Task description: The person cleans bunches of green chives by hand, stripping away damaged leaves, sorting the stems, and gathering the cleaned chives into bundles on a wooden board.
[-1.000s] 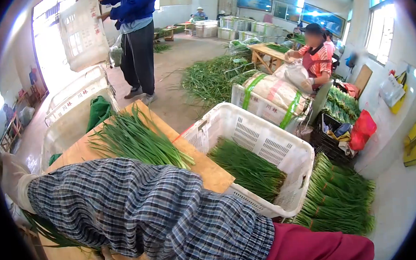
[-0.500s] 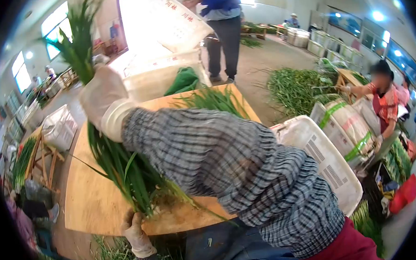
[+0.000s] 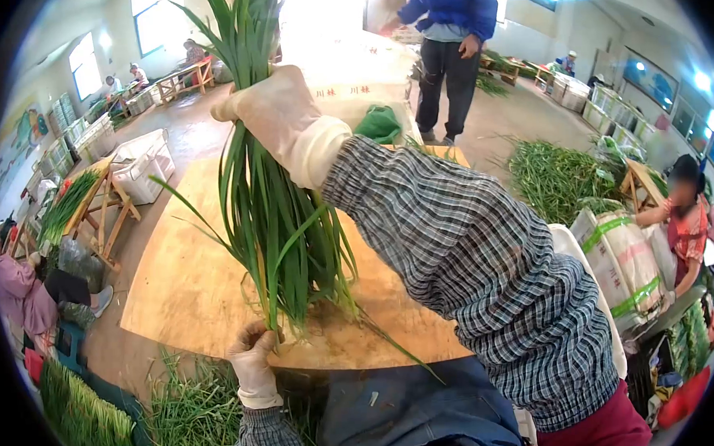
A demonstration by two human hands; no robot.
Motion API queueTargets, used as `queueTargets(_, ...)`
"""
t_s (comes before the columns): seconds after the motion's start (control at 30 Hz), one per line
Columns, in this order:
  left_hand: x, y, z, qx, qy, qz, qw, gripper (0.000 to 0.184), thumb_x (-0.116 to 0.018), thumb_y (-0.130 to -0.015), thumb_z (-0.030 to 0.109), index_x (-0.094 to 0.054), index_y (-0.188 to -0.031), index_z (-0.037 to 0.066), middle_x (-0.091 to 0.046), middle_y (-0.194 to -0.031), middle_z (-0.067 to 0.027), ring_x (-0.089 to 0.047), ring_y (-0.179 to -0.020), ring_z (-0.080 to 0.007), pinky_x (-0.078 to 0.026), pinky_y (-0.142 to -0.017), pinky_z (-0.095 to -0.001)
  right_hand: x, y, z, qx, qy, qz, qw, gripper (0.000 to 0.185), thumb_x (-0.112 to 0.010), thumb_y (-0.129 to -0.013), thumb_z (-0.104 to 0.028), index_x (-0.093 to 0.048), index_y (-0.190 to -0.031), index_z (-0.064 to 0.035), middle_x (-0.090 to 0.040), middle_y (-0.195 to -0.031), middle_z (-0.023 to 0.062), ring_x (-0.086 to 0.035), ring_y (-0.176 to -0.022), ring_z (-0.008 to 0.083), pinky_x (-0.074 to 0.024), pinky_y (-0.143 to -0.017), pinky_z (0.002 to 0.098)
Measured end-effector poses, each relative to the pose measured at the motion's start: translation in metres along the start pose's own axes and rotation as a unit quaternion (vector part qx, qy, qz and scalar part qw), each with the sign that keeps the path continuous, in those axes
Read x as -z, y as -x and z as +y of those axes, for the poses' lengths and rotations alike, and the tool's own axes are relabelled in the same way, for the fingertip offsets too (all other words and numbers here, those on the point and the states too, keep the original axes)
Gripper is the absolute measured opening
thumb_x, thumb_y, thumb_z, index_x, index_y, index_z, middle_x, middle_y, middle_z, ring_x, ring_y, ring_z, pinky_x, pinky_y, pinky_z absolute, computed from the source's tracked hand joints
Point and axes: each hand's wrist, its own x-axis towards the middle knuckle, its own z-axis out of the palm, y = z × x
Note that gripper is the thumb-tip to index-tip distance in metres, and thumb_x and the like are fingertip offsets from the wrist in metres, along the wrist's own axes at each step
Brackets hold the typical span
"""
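The wooden surface [image 3: 182,280] is the largest thing near the hands, its curved near edge towards the wearer. Past its far edge is a white crate [image 3: 371,99] with red lettering. From the near right, a checked sleeve [image 3: 446,226] slants up across the surface, hiding part of its right side. The bunch of green stalks [image 3: 272,215] comes next, held roughly upright above the surface, its leaves fanning upward past the far edge and its lower ends close to the middle of the near edge (whether they all touch the wood, I cannot tell). The right hand [image 3: 279,114], in a pale glove, is clamped around the upper part of the bunch, fingers wrapped to the left. The left hand [image 3: 253,362], likewise gloved, is at the near edge, left of the middle, finger and thumb pinched on a stalk end at the bunch's lower left. A green cloth [image 3: 378,125] lies in the crate. Smallest is a thin leaf [image 3: 400,347], trailing rightward over the near edge.
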Motion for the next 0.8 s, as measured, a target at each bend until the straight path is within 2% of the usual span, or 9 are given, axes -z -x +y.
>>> queueTargets(0.07, 0.004, 0.001, 0.001, 0.027, 0.026, -0.007, 0.999, 0.015, -0.061, -0.074, -0.002, -0.061, -0.088, -0.004, -0.062, -0.075, -0.0080, -0.057, -0.067, -0.0150, -0.046, -0.066, -0.0257, 0.002, 0.001, -0.005, 0.005, 0.041, -0.045, 0.998, 0.024, -0.066, -0.069, -0.013, -0.061, -0.083, 0.0056, -0.062, -0.074, 0.0175, -0.061, -0.066, 0.0228, -0.0480, -0.061, 0.0315)
queueTargets(0.13, 0.009, -0.001, -0.001, 0.046, 0.063, -0.008, 0.997, 0.020, -0.064, -0.069, -0.002, -0.059, -0.088, -0.006, -0.062, -0.076, -0.0094, -0.059, -0.068, -0.0173, -0.048, -0.068, -0.0274, 0.000, -0.001, -0.001, 0.066, 0.057, -0.064, 0.994, 0.025, -0.066, -0.068, -0.009, -0.060, -0.084, 0.0088, -0.060, -0.070, 0.0121, -0.057, -0.057, 0.0172, -0.0470, -0.053, 0.0265)
queueTargets(0.2, 0.011, -0.002, -0.002, 0.057, 0.068, -0.010, 0.996, 0.019, -0.064, -0.068, -0.003, -0.059, -0.087, -0.005, -0.062, -0.077, -0.0103, -0.059, -0.068, -0.0181, -0.048, -0.068, -0.0271, -0.003, -0.004, 0.004, 0.022, 0.005, -0.045, 0.999, 0.023, -0.064, -0.069, -0.007, -0.060, -0.086, 0.0087, -0.060, -0.069, 0.0129, -0.058, -0.056, 0.0174, -0.0477, -0.053, 0.0264)
queueTargets(0.27, 0.015, -0.004, -0.007, 0.054, 0.130, -0.022, 0.990, 0.017, -0.064, -0.070, -0.003, -0.059, -0.085, -0.005, -0.062, -0.079, -0.0113, -0.061, -0.068, -0.0200, -0.051, -0.066, -0.0307, -0.002, -0.001, -0.002, -0.001, -0.015, -0.026, 1.000, 0.016, -0.062, -0.072, -0.004, -0.060, -0.084, 0.0057, -0.059, -0.066, 0.0106, -0.057, -0.056, 0.0166, -0.0473, -0.052, 0.0265)
queueTargets(0.43, 0.011, 0.002, 0.011, 0.086, 0.195, -0.023, 0.977, 0.022, -0.066, -0.071, 0.001, -0.057, -0.091, -0.005, -0.061, -0.084, -0.0131, -0.062, -0.071, -0.0237, -0.053, -0.067, -0.0341, 0.001, 0.001, -0.003, -0.024, -0.089, -0.009, 0.996, 0.009, -0.063, -0.074, -0.005, -0.060, -0.078, 0.0028, -0.057, -0.064, 0.0072, -0.053, -0.054, 0.0132, -0.0431, -0.050, 0.0243)
queueTargets(0.53, 0.021, -0.003, -0.001, 0.099, 0.235, -0.052, 0.965, 0.024, -0.064, -0.074, 0.004, -0.057, -0.095, -0.005, -0.061, -0.086, -0.0134, -0.062, -0.074, -0.0257, -0.053, -0.070, -0.0373, 0.003, 0.001, -0.003, -0.009, -0.076, -0.011, 0.997, 0.009, -0.063, -0.074, -0.005, -0.060, -0.078, 0.0025, -0.057, -0.064, 0.0072, -0.053, -0.053, 0.0133, -0.0430, -0.049, 0.0245)
queueTargets(0.73, 0.032, -0.003, -0.002, 0.136, 0.222, -0.106, 0.960, 0.028, -0.061, -0.076, 0.009, -0.057, -0.098, -0.006, -0.061, -0.086, -0.0141, -0.062, -0.076, -0.0286, -0.051, -0.073, -0.0422, 0.003, 0.003, -0.006, -0.028, -0.092, -0.016, 0.995, 0.013, -0.065, -0.069, -0.001, -0.059, -0.078, 0.0053, -0.056, -0.063, 0.0088, -0.054, -0.051, 0.0158, -0.0448, -0.047, 0.0263)
queueTargets(0.8, 0.033, -0.003, 0.001, 0.144, 0.212, -0.111, 0.960, 0.029, -0.063, -0.075, 0.010, -0.056, -0.098, -0.006, -0.060, -0.083, -0.0150, -0.062, -0.076, -0.0291, -0.053, -0.071, -0.0444, 0.004, -0.001, 0.001, -0.001, -0.089, -0.011, 0.996, 0.012, -0.065, -0.068, -0.001, -0.059, -0.076, 0.0054, -0.056, -0.062, 0.0093, -0.055, -0.051, 0.0164, -0.0453, -0.047, 0.0266)
